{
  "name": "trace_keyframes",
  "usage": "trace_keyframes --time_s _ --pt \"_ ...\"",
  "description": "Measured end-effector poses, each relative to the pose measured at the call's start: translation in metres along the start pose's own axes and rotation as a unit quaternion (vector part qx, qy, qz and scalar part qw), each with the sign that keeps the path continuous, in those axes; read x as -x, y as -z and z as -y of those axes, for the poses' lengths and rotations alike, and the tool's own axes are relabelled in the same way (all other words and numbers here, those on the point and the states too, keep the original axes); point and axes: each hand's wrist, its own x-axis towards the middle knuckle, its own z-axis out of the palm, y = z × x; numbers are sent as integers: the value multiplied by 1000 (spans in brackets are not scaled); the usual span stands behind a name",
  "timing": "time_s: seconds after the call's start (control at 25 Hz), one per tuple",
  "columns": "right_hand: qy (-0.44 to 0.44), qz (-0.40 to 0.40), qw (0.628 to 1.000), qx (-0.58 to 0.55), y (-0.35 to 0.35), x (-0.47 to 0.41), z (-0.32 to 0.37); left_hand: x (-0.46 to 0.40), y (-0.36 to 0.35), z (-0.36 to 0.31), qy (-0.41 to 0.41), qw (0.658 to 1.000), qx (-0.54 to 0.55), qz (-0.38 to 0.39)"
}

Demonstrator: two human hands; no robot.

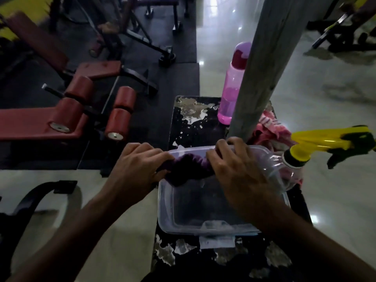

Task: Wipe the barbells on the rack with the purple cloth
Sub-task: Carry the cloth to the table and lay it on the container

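The purple cloth [188,166] is bunched up between both hands, just above the far end of a clear plastic tub [203,224]. My left hand [138,165] grips the cloth's left end and my right hand [238,169] grips its right end, fingers curled round it. The tub sits on a worn black table [189,117] with peeling paint. No barbell rack is in view.
A pink water bottle [232,88] and a grey post [262,64] stand at the table's far side, with a pink rag [268,131] behind. A spray bottle with a yellow trigger [325,145] lies at the right. Red padded gym benches [67,110] fill the left.
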Motion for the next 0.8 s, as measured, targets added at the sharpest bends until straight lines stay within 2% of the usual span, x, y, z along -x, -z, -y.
trace_keyframes --time_s 0.04,0.08,0.16,0.2,0.24,0.36,0.4,0.52,0.6,0.72,0.8 --pt "10 18 1000 23 -6 6 -2 9 -4 -6 -21 999 -5 25" --pt "30 76 996 46 -10 12 -1 17 -10 -12 -53 996 -20 65" --pt "74 239 965 77 -20 19 1 18 -19 -26 -109 969 -60 213" --pt "93 289 951 62 -24 19 1 15 -24 -34 -113 951 -74 280" --pt "96 302 948 43 -24 14 1 7 -27 -41 -99 941 -77 313" --pt "85 257 963 -13 -39 -1 -2 -19 -35 -49 -81 964 -56 247" --pt "76 252 964 -31 -48 -3 -3 -23 -43 -51 -76 963 -48 254" --pt "66 269 961 -21 -78 0 -3 -26 -75 -65 -8 932 -82 352" --pt "37 276 960 -23 -87 0 -4 -24 -88 -69 25 923 -99 370" --pt "24 276 960 -39 -83 -4 -2 -23 -85 -70 32 928 -111 354" --pt "36 256 965 -51 -71 -4 -2 -21 -75 -73 0 944 -136 300"
